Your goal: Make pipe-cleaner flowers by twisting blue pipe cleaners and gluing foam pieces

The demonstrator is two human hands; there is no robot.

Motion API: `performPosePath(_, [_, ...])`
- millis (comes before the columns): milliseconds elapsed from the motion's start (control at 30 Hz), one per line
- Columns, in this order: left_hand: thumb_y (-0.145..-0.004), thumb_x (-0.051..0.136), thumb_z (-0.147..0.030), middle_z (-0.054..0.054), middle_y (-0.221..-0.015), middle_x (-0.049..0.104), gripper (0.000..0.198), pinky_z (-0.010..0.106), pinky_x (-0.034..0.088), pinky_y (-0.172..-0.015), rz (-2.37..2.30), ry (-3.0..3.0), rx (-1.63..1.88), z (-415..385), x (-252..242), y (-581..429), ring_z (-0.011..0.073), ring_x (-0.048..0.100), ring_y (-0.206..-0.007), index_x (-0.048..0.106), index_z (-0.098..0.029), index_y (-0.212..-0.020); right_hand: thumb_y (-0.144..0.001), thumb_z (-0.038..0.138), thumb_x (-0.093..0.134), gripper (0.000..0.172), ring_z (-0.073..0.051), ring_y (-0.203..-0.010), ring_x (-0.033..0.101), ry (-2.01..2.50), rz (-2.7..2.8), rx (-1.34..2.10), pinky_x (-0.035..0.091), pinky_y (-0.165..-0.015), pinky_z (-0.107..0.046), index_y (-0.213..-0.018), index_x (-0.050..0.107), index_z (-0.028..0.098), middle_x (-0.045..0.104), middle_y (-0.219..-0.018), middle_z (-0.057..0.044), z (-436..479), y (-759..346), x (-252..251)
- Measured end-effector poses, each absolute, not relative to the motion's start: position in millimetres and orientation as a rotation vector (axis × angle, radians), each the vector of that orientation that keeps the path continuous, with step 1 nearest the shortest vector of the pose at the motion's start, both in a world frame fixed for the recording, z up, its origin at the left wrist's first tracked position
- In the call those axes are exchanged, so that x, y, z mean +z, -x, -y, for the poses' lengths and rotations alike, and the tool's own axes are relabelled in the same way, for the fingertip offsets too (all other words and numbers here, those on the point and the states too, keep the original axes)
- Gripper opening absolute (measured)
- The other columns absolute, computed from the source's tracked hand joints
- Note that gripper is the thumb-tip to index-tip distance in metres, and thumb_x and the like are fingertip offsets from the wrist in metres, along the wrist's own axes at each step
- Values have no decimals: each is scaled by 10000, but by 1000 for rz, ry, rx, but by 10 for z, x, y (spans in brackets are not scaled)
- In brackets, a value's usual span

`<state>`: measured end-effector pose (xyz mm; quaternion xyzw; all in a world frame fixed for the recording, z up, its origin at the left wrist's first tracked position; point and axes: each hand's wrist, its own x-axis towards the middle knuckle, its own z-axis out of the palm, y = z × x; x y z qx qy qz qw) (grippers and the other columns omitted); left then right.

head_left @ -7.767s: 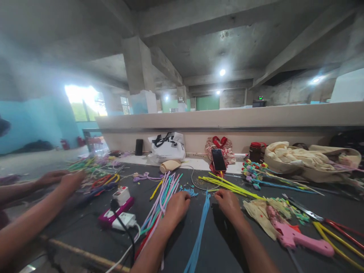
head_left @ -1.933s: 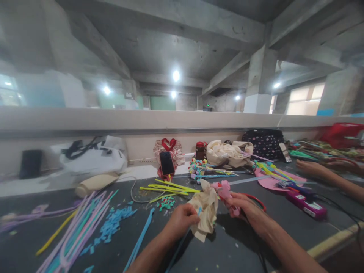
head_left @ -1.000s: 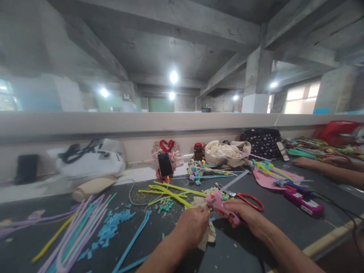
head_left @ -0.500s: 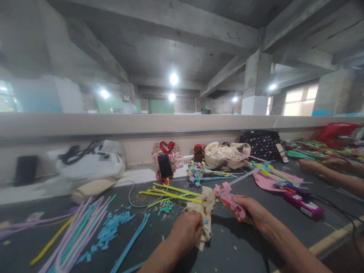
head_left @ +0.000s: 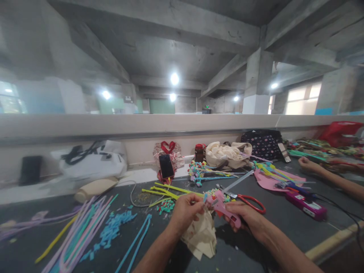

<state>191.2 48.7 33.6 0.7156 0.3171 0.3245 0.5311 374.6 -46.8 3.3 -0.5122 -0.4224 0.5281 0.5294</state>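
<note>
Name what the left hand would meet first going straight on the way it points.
Most likely the pink glue gun in the right hand, just past the left hand; how close in depth is unclear.

Ctr: glue gun (head_left: 221,207), smooth pink plastic, slight sheen; cloth (head_left: 201,237) under it matt, creased. R of ctr: scissors (head_left: 240,196), shiny metal blades, red plastic hdls. Lower L: lilac pipe cleaners (head_left: 81,229), fuzzy, matt. Tabletop (head_left: 159,223) dk matt; edge strip (head_left: 332,240), btm R, looks wood. Ceiling (head_left: 159,41), top: rough concrete.

pink glue gun (head_left: 220,205), beige cloth (head_left: 201,236), yel-grn stems (head_left: 167,193), blk dotted bag (head_left: 260,145)
</note>
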Motion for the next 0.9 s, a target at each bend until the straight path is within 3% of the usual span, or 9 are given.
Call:
performPosePath(67, [-583, 536, -258, -16, -506, 549, 117, 190, 417, -444, -782, -1691, 843, -495, 276, -1926, 94, 489, -491, 538, -141, -583, -722, 316, 532, 222, -60, -440, 468, 1232, 1003, 1259, 408, -422, -170, -759, 613, 112, 543, -576, 7, 458, -3725, 31])
performPosePath(333, [-580, 489, -214, -26, -483, 538, 77, 188, 371, -409, -817, -1841, 680, -502, 83, -1876, 87, 468, -408, 522, -152, -550, -704, 329, 545, 225, -52, -406, 455, 1324, 977, 1183, 369, -389, -159, -649, 587, 115, 546, -534, 12, 403, -3684, 14])
performPosePath(633, [-574, 454, -158, -26, -506, 549, 127, 196, 361, -500, -825, -2140, 486, -376, 6, -1781, 115, 508, -523, 578, -165, -543, -754, 312, 527, 225, -51, -411, 471, 1329, 704, 1098, 422, -385, -156, -661, 583, 115, 550, -547, -1, 375, -3849, 15])
performPosePath(700, [-571, 466, -144, -15, -573, 566, 119, 198, 370, -542, -800, -2208, 553, -385, 51, -1750, 118, 520, -588, 576, -167, -531, -761, 318, 521, 239, -53, -412, 473, 1291, 692, 1127, 425, -383, -156, -648, 577, 115, 547, -548, -5, 393, -3873, -5])
performPosePath(800, [-560, 492, -126, 29, -848, 595, 89, 203, 398, -620, -739, -2167, 725, -425, 136, -1715, 132, 542, -749, 561, -159, -515, -761, 328, 522, 242, -54, -418, 477, 1221, 711, 1173, 423, -382, -156, -670, 578, 110, 545, -559, -7, 418, -3868, -35])
performPosePath(900, [-569, 531, -191, 67, -1184, 461, 72, 213, 414, -504, -803, -1935, 746, -472, 195, -1720, 125, 551, -694, 538, -140, -519, -757, 327, 527, 241, -56, -422, 478, 1149, 771, 1181, 417, -389, -159, -680, 578, 105, 543, -560, -8, 431, -3823, -40])
